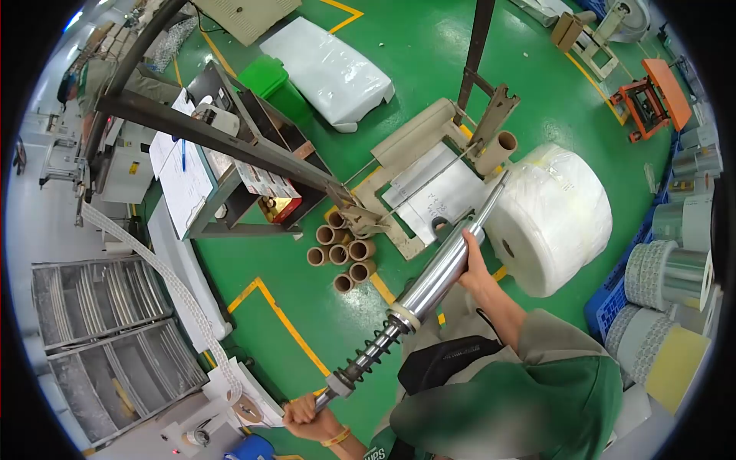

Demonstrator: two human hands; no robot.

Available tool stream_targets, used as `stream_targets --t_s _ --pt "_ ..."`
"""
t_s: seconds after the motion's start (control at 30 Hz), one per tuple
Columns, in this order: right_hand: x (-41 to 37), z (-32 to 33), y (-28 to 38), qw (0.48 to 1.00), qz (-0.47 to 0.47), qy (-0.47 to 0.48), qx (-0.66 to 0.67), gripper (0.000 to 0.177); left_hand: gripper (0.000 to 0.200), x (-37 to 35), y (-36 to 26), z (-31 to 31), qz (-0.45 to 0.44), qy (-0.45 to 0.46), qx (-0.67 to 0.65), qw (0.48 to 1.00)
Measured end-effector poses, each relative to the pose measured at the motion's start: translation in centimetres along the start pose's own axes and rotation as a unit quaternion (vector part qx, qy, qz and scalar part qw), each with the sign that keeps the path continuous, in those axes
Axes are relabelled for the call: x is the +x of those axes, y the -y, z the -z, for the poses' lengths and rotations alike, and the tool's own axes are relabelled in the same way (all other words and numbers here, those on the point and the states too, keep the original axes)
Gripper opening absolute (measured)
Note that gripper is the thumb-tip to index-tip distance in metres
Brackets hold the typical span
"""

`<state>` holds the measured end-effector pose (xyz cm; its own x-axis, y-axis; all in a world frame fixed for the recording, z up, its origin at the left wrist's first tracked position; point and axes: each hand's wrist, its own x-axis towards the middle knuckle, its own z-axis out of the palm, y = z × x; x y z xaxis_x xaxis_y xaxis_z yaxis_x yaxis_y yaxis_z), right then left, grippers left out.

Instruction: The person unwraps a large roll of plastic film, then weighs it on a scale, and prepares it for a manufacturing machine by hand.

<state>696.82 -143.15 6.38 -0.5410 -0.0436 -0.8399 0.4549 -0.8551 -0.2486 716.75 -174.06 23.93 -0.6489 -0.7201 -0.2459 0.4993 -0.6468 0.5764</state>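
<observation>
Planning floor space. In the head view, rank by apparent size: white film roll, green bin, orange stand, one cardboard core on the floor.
1. white film roll, largest, though nearest the camera.
2. green bin and orange stand look alike, both far off; not ranked.
3. cardboard core, smallest.

The green floor (429,54) is painted with yellow lines (284,322). A big white roll (552,218) rests on it, lying on its side. Just beside that, flat cardboard sheets (406,138) are spread out with a grey plate (437,192) on top. A cluster of cardboard cores (345,253) seems to stand on end next to the sheets. Further off lie a white wrapped bundle (330,69) and a green bin (272,80), close together. An orange cart (652,96) stands well apart, near the edge.
</observation>
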Motion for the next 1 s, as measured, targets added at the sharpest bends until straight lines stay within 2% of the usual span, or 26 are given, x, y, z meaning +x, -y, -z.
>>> stream_targets --t_s 0.07,0.13,0.17,0.2,0.27,0.4,0.47,0.5,0.53,0.6,0.63,0.67,0.7,0.73,0.8,0.87,0.9,0.93,1.0 --pt "0.7 -1.3 2.1 1.0 0.002 -0.006 -0.009 0.041 0.028 0.9 2.2 0.6 0.031 -0.131 -0.052 0.99" --pt "1.7 -3.6 4.7 0.997 0.05 -0.054 -0.017 0.046 0.025 2.4 4.4 4.1 0.067 -0.188 -0.046 0.979" --pt "3.1 -3.9 6.2 0.997 0.07 -0.025 -0.017 0.051 0.021 3.0 6.2 3.6 0.073 -0.253 -0.03 0.964" --pt "5.2 -4.0 7.4 0.997 0.079 -0.004 -0.023 0.06 0.02 3.9 8.1 3.5 0.101 -0.281 -0.031 0.954" --pt "9.0 -4.7 10.7 0.992 0.109 0.013 -0.063 0.059 0.02 5.8 11.5 3.6 0.156 -0.34 -0.028 0.927" --pt "14.2 -7.5 16.6 0.987 0.134 -0.007 -0.093 0.059 0.022 9.4 18.0 2.2 0.246 -0.309 -0.117 0.911" --pt "18.5 -7.1 18.6 0.991 0.109 0.004 -0.083 0.059 0.022 11.2 20.9 -0.9 0.194 -0.273 -0.088 0.938" --pt "18.4 -8.0 18.7 0.987 0.14 0.016 -0.081 0.062 0.023 12.8 22.1 -1.0 0.194 -0.247 -0.098 0.944" --pt "20.1 -7.6 19.3 0.994 0.099 0.023 -0.051 0.06 0.024 14.4 23.1 -0.5 0.189 -0.223 -0.107 0.95" --pt "20.3 -8.2 19.4 0.99 0.116 0.029 -0.077 0.06 0.026 16.6 24.7 -1.0 0.178 -0.189 -0.082 0.962" --pt "21.8 -7.0 20.0 0.987 0.088 0.011 -0.13 0.056 0.024 18.8 25.0 1.2 0.207 -0.226 -0.121 0.944" --pt "22.9 -5.5 20.0 0.982 0.063 -0.007 -0.181 0.052 0.022 20.2 25.6 1.8 0.204 -0.269 -0.095 0.937" --pt "19.7 -6.1 19.2 0.963 0.082 -0.016 -0.256 0.052 0.02 21.2 26.0 1.2 0.26 -0.318 -0.145 0.9" --pt "15.9 -7.1 18.6 0.931 0.128 0.004 -0.341 0.054 0.018 22.6 26.8 3.1 0.247 -0.323 -0.125 0.905" --pt "13.3 -3.1 17.8 0.841 0.207 0.038 -0.498 0.051 0.017 25.4 28.7 5.2 0.236 -0.36 -0.018 0.902" --pt "8.5 1.6 17.1 0.767 0.197 0.014 -0.61 0.048 0.015 28.6 29.8 7.9 0.285 -0.35 -0.014 0.892" --pt "5.8 3.9 16.7 0.726 0.189 -0.003 -0.661 0.046 0.018 31.0 30.0 9.8 0.336 -0.342 -0.044 0.876" --pt "2.7 6.3 15.8 0.708 0.175 -0.064 -0.681 0.043 0.021 32.9 30.2 11.1 0.387 -0.335 -0.071 0.856" --pt "-1.8 13.9 13.6 0.713 0.181 -0.142 -0.663 0.044 0.031 33.8 30.7 10.0 0.397 -0.338 -0.027 0.853"
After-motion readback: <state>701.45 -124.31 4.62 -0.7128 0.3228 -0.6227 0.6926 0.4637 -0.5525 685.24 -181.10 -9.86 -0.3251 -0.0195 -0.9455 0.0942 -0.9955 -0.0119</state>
